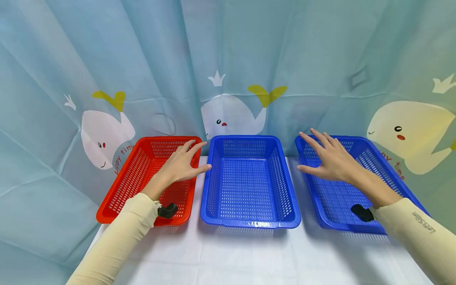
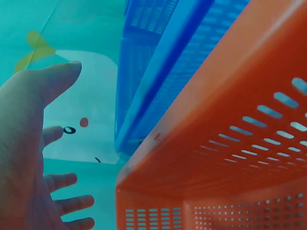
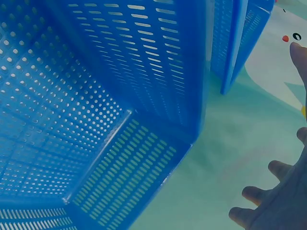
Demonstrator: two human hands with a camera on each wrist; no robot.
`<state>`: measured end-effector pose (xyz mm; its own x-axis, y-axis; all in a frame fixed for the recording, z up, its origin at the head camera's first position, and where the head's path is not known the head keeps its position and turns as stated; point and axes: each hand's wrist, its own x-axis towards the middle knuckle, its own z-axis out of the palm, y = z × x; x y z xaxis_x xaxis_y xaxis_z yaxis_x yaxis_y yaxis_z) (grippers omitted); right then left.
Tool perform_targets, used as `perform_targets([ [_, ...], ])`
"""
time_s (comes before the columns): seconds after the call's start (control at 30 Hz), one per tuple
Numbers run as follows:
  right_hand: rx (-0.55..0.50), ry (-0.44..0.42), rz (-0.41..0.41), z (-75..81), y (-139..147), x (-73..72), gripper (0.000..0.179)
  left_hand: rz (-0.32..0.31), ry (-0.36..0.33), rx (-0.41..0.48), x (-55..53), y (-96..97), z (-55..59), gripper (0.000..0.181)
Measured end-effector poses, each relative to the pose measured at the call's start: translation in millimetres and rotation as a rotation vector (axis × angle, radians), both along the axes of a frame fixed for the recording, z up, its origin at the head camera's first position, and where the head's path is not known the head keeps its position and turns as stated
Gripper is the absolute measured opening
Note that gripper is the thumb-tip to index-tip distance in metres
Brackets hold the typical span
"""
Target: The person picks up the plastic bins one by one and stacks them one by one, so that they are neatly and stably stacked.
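My left hand [image 1: 181, 163] hovers over the right part of a red plastic basket [image 1: 114, 190], fingers spread and holding nothing. Its thumb points toward the left rim of the middle blue basket [image 1: 249, 186]. On the other side, my right hand [image 1: 329, 160] is spread above the left part of another blue basket [image 1: 331, 206], also holding nothing. The left wrist view shows the loose fingers [image 2: 72, 206] beyond the red basket's wall [image 2: 230, 120]. In the right wrist view the fingers [image 3: 256, 194] stand apart beside the blue basket's slotted wall [image 3: 134, 163].
All three baskets stand in a row on a white cloth-covered table [image 1: 228, 257]. Behind them hangs a light blue curtain [image 1: 228, 47] printed with white whales. A small black device [image 1: 167, 210] sits at the left wrist, and another black device [image 1: 361, 213] at the right.
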<state>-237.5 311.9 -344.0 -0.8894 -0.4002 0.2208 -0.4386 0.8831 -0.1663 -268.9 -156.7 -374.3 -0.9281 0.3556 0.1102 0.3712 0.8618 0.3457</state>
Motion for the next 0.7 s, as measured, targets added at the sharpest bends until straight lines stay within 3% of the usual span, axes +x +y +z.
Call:
perform_targets([
  [0.37,0.008,0.008,0.022,-0.5,-4,-1.0,0.101,-0.049,-0.032,0.064,0.1,6.4,-3.4,0.087],
  [0.57,-0.041,-0.026,0.026,-0.2,-11,0.4,0.099,-0.072,-0.1,0.181,5.2,14.9,0.4,0.09],
  [0.7,-0.123,-0.058,0.07,-2.7,-15,-0.9,0.099,-0.051,-0.166,0.262,7.5,21.5,6.6,0.091],
])
